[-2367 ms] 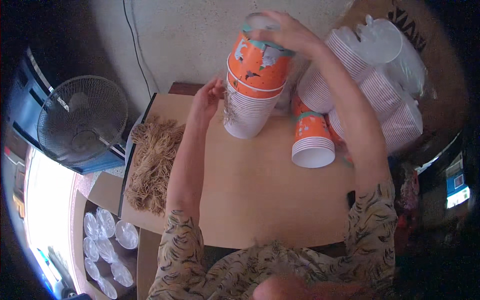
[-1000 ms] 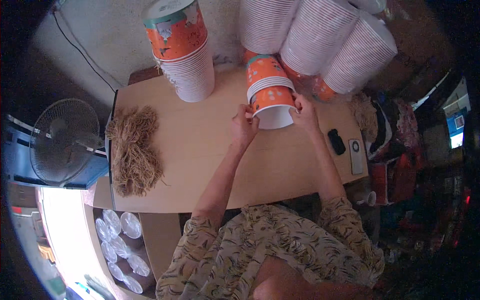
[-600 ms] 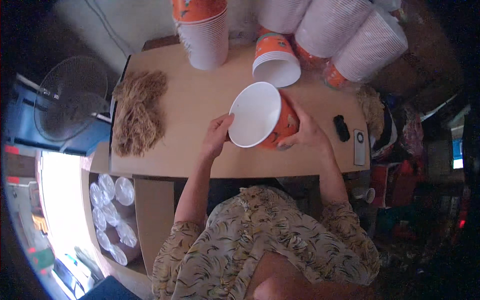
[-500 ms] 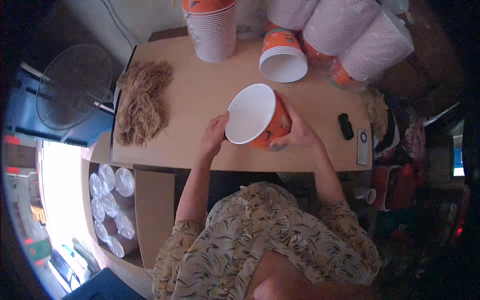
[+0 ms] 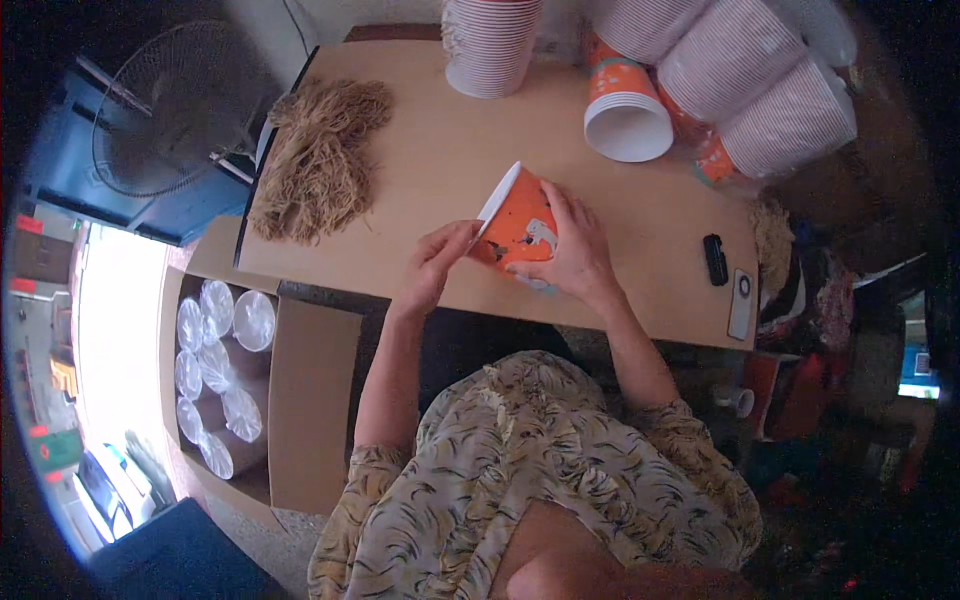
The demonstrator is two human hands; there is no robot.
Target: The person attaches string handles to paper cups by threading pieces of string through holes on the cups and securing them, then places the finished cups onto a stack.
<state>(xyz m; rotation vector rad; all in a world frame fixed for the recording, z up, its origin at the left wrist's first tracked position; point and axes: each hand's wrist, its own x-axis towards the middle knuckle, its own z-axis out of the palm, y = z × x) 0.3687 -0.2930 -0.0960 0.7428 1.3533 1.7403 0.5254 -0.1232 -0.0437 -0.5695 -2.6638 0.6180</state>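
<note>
as the cup (image 5: 518,222) tips left, its inside seems hidden.

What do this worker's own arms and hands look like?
The left hand and right hand are bare: no gloves or watch visible. Loose cream-tan sleeves, printed with dark curved strokes, end around the elbows, leaving the forearms uncovered.
</note>
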